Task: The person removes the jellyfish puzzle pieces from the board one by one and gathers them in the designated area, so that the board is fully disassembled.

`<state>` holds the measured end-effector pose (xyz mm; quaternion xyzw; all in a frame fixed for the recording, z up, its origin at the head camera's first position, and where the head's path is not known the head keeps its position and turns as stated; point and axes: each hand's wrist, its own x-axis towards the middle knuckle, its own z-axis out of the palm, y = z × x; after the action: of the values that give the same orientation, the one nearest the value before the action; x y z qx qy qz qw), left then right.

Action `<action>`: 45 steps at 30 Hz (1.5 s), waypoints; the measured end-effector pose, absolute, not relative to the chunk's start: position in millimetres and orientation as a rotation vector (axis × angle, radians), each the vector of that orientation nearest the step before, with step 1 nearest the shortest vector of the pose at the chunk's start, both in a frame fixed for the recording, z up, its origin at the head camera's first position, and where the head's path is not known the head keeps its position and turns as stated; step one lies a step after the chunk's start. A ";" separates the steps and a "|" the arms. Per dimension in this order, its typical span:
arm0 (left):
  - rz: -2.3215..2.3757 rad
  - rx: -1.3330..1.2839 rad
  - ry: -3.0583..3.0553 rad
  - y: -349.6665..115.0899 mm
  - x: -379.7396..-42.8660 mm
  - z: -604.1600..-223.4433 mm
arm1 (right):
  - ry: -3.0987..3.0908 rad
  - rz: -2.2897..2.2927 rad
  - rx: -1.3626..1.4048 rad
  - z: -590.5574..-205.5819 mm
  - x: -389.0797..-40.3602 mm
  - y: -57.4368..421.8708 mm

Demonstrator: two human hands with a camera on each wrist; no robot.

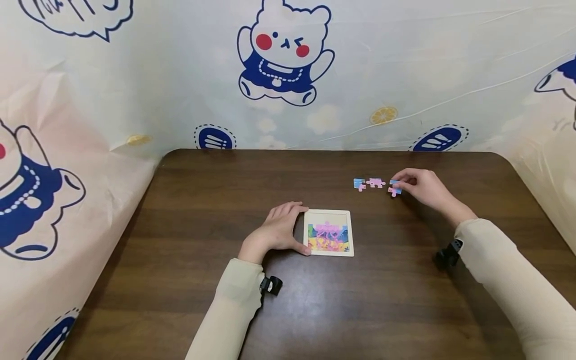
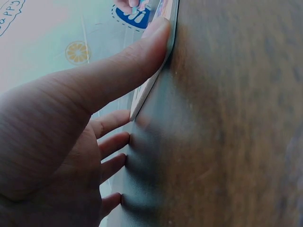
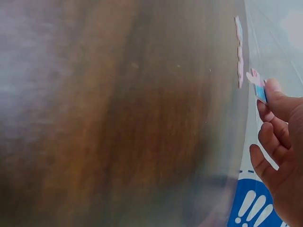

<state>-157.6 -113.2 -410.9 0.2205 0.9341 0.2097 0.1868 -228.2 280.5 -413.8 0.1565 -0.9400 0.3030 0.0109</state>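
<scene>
A square puzzle tray (image 1: 329,253) with a pale frame lies on the table, its lower part filled with colourful pieces and its upper part showing bare backing. At its left side rests my left hand (image 1: 280,230), fingers extended. The thumb touches the near left corner and the index finger the far left corner. My right hand (image 1: 423,187) pinches a blue and pink puzzle piece (image 1: 394,191) between thumb and fingers, also seen in the right wrist view. Left of it lie a pink puzzle piece (image 1: 375,183) and a blue and pink corner piece (image 1: 358,184).
The brown wooden table (image 1: 202,200) has rounded far corners. A pale cloth (image 1: 180,75) with cartoon bears hangs behind it and along the left side. Each wrist carries a small black camera (image 1: 272,285).
</scene>
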 end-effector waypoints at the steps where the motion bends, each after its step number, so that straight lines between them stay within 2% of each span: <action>1: 0.591 0.625 2.631 -113.0 -157.9 -410.8 | -2.927 0.946 0.479 -413.8 -230.0 281.2; 18: 0.610 0.615 2.625 -113.5 -157.6 -412.1 | -3.118 0.902 0.323 -417.3 -252.7 279.4; 25: 0.601 0.623 2.626 -113.6 -158.5 -414.5 | -3.107 0.840 0.358 -419.1 -255.5 277.1; 36: 0.594 0.627 2.626 -112.7 -159.0 -413.9 | -3.032 0.863 0.384 -415.8 -240.9 270.8; 45: 0.604 0.620 2.626 -112.5 -157.8 -410.9 | -2.950 0.930 0.468 -417.6 -223.7 248.2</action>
<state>-157.8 -112.5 -410.9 0.2201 0.9330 0.2147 0.1870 -223.7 248.2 -417.6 0.1496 -0.9430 0.2972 0.0066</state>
